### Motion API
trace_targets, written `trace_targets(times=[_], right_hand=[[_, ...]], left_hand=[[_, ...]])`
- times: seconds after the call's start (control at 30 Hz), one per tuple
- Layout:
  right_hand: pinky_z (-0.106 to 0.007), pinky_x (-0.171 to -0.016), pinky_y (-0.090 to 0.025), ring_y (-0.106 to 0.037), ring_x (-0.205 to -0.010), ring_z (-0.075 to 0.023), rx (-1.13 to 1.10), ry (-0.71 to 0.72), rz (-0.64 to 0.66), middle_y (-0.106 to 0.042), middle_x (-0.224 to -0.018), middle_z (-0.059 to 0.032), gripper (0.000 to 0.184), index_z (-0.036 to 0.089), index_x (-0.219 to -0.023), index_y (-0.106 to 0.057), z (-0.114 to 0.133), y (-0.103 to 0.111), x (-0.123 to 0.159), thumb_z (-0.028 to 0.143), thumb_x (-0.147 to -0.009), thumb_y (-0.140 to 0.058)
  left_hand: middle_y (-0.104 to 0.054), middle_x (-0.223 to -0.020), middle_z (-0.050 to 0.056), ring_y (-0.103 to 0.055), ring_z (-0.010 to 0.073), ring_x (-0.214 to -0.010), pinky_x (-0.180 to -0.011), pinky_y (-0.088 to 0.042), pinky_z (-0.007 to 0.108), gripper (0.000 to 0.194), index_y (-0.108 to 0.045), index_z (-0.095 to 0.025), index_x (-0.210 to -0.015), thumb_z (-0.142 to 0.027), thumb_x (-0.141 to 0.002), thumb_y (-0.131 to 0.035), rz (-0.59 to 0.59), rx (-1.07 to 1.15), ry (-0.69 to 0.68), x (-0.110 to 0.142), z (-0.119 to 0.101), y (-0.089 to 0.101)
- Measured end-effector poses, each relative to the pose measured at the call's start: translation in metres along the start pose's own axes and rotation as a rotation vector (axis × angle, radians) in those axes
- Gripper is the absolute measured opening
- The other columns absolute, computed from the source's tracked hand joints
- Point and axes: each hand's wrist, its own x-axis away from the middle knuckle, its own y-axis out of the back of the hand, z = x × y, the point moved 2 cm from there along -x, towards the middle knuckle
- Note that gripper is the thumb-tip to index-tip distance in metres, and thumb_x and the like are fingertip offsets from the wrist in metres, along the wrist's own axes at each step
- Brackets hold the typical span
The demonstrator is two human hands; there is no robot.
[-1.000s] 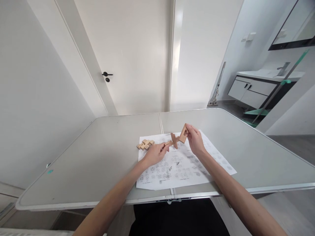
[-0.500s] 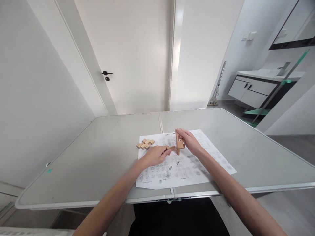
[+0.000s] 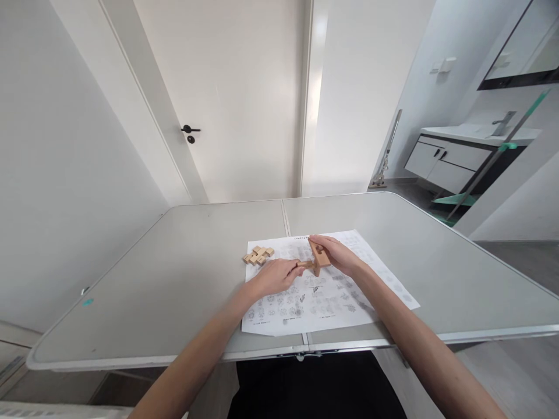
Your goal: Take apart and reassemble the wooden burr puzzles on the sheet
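Note:
My left hand [image 3: 278,276] is closed on the end of a thin wooden puzzle piece [image 3: 307,264] that points right. My right hand [image 3: 337,254] grips a flat reddish-brown wooden piece with a slot [image 3: 320,256], tilted above the paper. The two pieces meet between my hands, with a short wooden part jutting down there; how they join is too small to make out. Beneath them lies a large white printed sheet [image 3: 279,322] with rows of small grey figures. Left of my left hand, a cluster of interlocked light wooden blocks [image 3: 258,255] rests on the sheet's upper left corner.
The grey folding table [image 3: 183,279] has a metal rim and a centre seam. Behind it stands a white door [image 3: 244,99] with a black handle [image 3: 187,128]. At the right are a washbasin cabinet [image 3: 449,157], a mop [image 3: 386,151] and a green-and-grey pole [image 3: 498,152].
My right hand has lowered and tilted the slotted piece, its top leaning left and its face turned more toward me. My left hand stays nearly still.

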Motion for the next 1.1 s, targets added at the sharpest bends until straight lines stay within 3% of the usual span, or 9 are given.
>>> trace_targets(times=[0.3, 0.63, 0.87, 1.1], right_hand=[[-0.027, -0.054, -0.034, -0.037, -0.059, -0.0127, -0.006, -0.067, 0.073, -0.041, -0.066, 0.0036, 0.051, 0.021, -0.069, -0.05, 0.003, 0.004, 0.003, 0.066, -0.081, -0.072], [-0.028, -0.059, -0.041, -0.043, -0.062, -0.0139, 0.097, -0.054, 0.087, -0.048, -0.068, 0.0024, 0.051, 0.021, -0.072, -0.057, 0.0, 0.007, 0.002, 0.069, -0.081, -0.071], [-0.027, -0.063, -0.038, -0.043, -0.067, -0.0142, 0.192, -0.062, 0.116, -0.05, -0.071, 0.0027, 0.051, 0.021, -0.07, -0.056, -0.006, 0.013, 0.0, 0.068, -0.084, -0.068], [-0.029, -0.071, -0.04, -0.05, -0.077, -0.0162, 0.157, -0.076, 0.092, -0.057, -0.082, -0.0002, 0.048, 0.02, -0.082, -0.065, -0.009, 0.012, -0.001, 0.067, -0.084, -0.069]], left_hand=[[-0.066, -0.07, 0.003, -0.056, 0.0182, -0.058, -0.059, -0.032, 0.028, 0.039, -0.067, -0.022, -0.089, -0.045, -0.105, -0.039, -0.018, 0.066, 0.006, 0.0, 0.0, 0.001], [-0.064, -0.067, 0.003, -0.054, 0.0181, -0.056, -0.057, -0.033, 0.028, 0.04, -0.066, -0.022, -0.084, -0.049, -0.102, -0.044, -0.039, 0.144, 0.041, 0.0, -0.004, 0.003], [-0.07, -0.076, 0.005, -0.059, 0.0195, -0.061, -0.06, -0.034, 0.029, 0.04, -0.068, -0.021, -0.091, -0.046, -0.105, -0.04, -0.018, 0.058, 0.043, -0.001, -0.002, 0.001], [-0.071, -0.079, 0.005, -0.061, 0.0196, -0.064, -0.061, -0.033, 0.029, 0.042, -0.068, -0.02, -0.095, -0.042, -0.107, -0.035, 0.022, -0.028, 0.04, -0.001, -0.002, 0.001]])
